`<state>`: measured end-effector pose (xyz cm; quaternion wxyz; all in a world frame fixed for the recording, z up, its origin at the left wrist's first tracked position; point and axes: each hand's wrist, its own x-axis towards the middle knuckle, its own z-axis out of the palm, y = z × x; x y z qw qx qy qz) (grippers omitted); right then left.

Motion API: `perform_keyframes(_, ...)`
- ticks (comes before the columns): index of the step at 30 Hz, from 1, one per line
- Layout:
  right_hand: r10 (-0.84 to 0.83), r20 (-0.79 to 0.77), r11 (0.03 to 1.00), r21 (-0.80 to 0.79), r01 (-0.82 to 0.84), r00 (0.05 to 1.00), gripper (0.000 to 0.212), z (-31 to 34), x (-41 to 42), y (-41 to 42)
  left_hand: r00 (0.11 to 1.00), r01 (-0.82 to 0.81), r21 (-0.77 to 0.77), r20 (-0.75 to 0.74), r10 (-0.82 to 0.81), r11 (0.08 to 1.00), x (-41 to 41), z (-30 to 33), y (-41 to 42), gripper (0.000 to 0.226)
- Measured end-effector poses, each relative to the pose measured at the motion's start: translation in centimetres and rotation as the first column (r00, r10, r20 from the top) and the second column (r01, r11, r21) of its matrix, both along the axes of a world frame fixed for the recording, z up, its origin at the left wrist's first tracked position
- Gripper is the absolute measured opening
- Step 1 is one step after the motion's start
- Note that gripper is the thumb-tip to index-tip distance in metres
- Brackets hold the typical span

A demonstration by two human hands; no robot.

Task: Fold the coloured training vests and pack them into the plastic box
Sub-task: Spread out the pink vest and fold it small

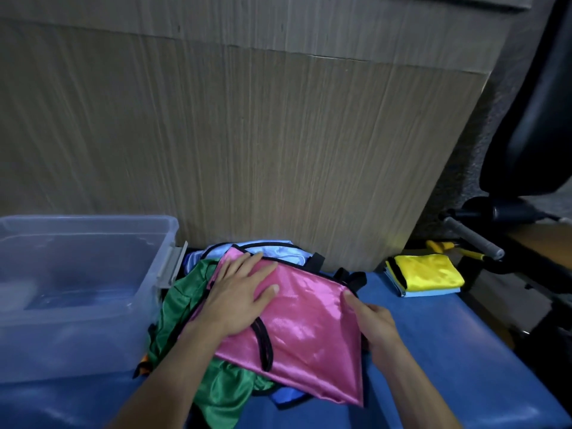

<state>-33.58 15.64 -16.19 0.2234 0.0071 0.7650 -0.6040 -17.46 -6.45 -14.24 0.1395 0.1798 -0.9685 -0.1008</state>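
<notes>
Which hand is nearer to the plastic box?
Left. The left hand lies flat on the pink vest, beside the box; the right hand grips the vest's far edge.

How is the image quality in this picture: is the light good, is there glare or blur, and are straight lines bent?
Head view: dim, bluish light; soft glare patches on the shiny pink vest and on the clear plastic box; wide-angle bending curves the wooden panel edges; slight softness overall, strongest at the dark chair on the right; both hands, left and right, stay fairly sharp.
</notes>
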Motion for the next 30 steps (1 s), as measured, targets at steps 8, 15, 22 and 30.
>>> perform_keyframes(8,-0.018,0.050,0.996,-0.085,0.022,0.999,0.044,0.2,-0.9,-0.8,0.999,-0.008,0.036,-0.043,0.010,0.999,0.0,-0.5,-0.1,0.061)
perform_keyframes(15,0.009,-0.066,0.984,-0.176,-0.020,0.998,0.010,-0.3,-2.4,-0.7,0.998,-0.001,0.096,-0.057,0.006,0.995,0.0,-0.7,-0.4,0.060)
perform_keyframes(22,0.038,-0.167,0.994,-0.093,-0.054,0.985,0.008,-1.2,-3.4,-0.5,0.997,0.015,0.103,-0.077,-0.007,0.995,-0.3,-1.3,-0.9,0.076)
perform_keyframes(30,0.058,-0.256,0.987,-0.128,-0.093,0.965,0.013,-2.1,-3.8,-1.2,0.997,0.009,0.114,-0.082,0.000,0.993,-0.4,-1.2,-0.9,0.071)
